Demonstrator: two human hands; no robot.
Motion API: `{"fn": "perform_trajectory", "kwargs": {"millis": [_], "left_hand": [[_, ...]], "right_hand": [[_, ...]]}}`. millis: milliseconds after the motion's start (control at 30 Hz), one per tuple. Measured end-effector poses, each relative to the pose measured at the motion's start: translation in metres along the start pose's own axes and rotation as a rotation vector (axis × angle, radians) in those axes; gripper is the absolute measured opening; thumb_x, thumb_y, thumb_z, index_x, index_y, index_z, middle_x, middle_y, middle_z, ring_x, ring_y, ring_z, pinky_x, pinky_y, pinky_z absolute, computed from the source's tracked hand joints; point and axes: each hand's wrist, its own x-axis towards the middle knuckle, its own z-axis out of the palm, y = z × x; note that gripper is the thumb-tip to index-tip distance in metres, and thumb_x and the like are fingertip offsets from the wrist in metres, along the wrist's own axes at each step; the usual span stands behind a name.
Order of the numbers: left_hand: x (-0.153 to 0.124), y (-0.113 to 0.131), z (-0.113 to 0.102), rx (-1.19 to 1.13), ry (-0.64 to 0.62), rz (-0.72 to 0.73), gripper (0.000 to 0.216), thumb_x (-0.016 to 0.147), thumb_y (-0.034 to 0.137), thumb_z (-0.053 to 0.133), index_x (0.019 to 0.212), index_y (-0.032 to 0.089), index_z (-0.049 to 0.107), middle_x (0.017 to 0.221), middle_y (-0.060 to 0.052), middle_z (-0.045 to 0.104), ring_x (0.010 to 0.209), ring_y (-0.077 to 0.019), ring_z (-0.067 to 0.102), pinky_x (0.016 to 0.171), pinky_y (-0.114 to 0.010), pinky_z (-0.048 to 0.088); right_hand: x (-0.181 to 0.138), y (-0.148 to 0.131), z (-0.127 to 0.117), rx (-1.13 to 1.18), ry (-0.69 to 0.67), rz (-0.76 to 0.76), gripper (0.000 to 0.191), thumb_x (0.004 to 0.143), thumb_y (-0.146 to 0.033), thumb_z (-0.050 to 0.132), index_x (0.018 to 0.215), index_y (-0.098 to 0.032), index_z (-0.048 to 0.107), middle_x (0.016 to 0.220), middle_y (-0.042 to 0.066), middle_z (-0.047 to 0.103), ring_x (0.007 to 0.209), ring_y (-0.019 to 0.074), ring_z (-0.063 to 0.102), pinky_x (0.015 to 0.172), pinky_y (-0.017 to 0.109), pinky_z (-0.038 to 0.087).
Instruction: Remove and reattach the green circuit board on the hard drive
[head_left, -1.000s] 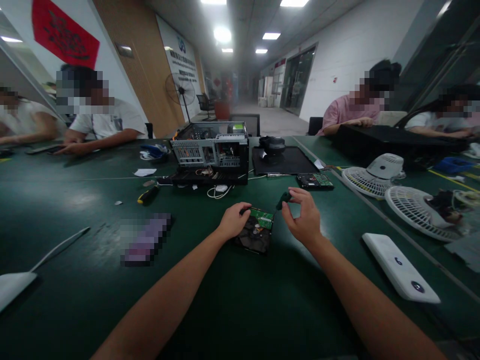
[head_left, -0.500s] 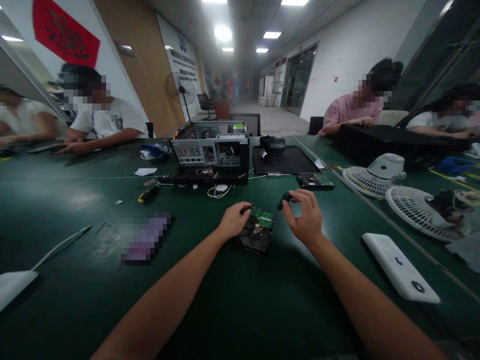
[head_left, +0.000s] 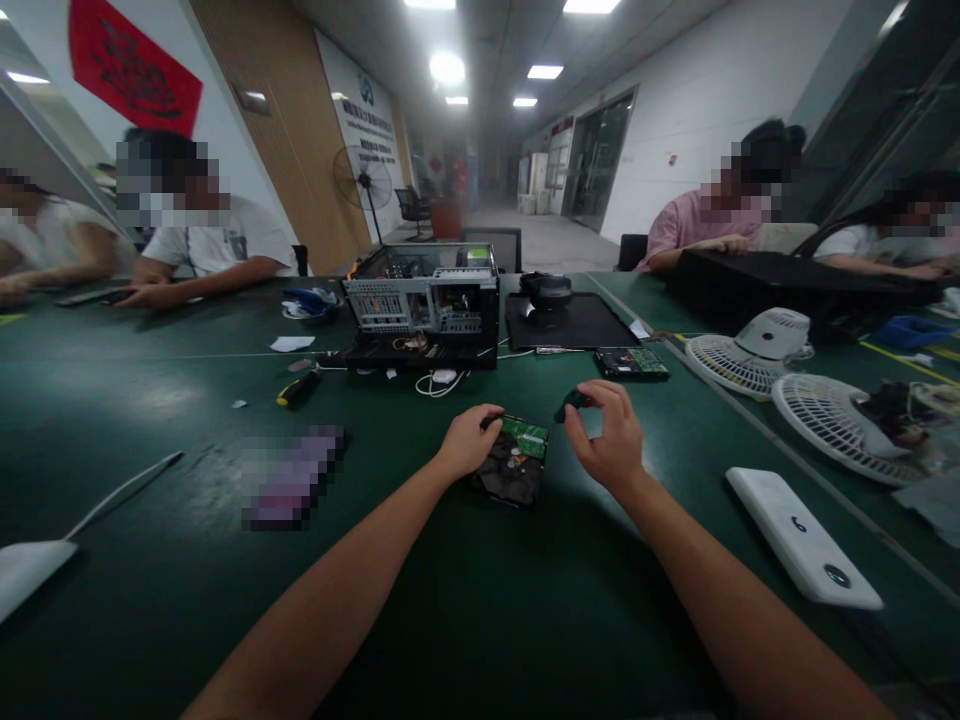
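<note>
A hard drive [head_left: 517, 470] lies on the green table with its green circuit board facing up. My left hand [head_left: 471, 440] grips its upper left edge, thumb on top, the other fingers partly hidden. Just right of the drive, my right hand [head_left: 609, 430] is closed in a pinch around a small dark screwdriver [head_left: 570, 404]. The tool slants down to the left, its lower end close to the drive's right edge; whether they touch I cannot tell.
Ahead stands an opened computer case [head_left: 421, 305]. A second hard drive [head_left: 632, 363] lies near a black panel [head_left: 577, 322]. Left are a yellow-black screwdriver [head_left: 298, 388] and a blurred purple phone [head_left: 296, 475]; right, a white power bank [head_left: 802, 535] and white fan parts [head_left: 750, 350]. Several people sit around.
The screwdriver in my right hand has tilted slightly, and its lower end now sits a little lower. My left hand and the hard drive stay where they were.
</note>
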Motion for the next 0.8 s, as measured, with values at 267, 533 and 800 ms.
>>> {"fn": "perform_trajectory", "kwargs": {"millis": [267,533,800], "left_hand": [[-0.0003,-0.0005,-0.0010,-0.013,-0.006,0.008,0.031,0.095,0.024,0.058,0.124,0.024,0.068,0.123,-0.004,0.071,0.113,-0.0212,0.066,0.098,-0.034,0.054],[-0.0005,-0.0013,0.0002,-0.005,0.009,0.020,0.030,0.095,0.024,0.059,0.123,0.023,0.068,0.122,-0.004,0.071,0.112,-0.0211,0.066,0.098,-0.034,0.053],[0.0001,-0.0012,-0.0004,-0.007,0.000,0.022,0.030,0.095,0.024,0.059,0.123,0.023,0.068,0.123,-0.005,0.071,0.112,-0.0214,0.066,0.098,-0.034,0.053]], "right_hand": [[0.0000,-0.0003,-0.0003,-0.039,0.005,-0.001,0.034,0.088,-0.027,0.069,0.119,-0.025,0.056,0.106,0.008,0.063,0.092,0.0242,0.065,0.081,0.045,0.059],[0.0028,-0.0068,-0.0024,-0.014,-0.019,-0.023,0.037,0.091,-0.022,0.064,0.126,-0.025,0.055,0.092,0.004,0.062,0.085,0.0225,0.063,0.078,0.043,0.058],[0.0016,-0.0015,-0.0006,-0.043,0.032,-0.022,0.036,0.088,-0.024,0.070,0.121,-0.024,0.056,0.102,0.008,0.062,0.088,0.0226,0.064,0.077,0.043,0.059]]}}
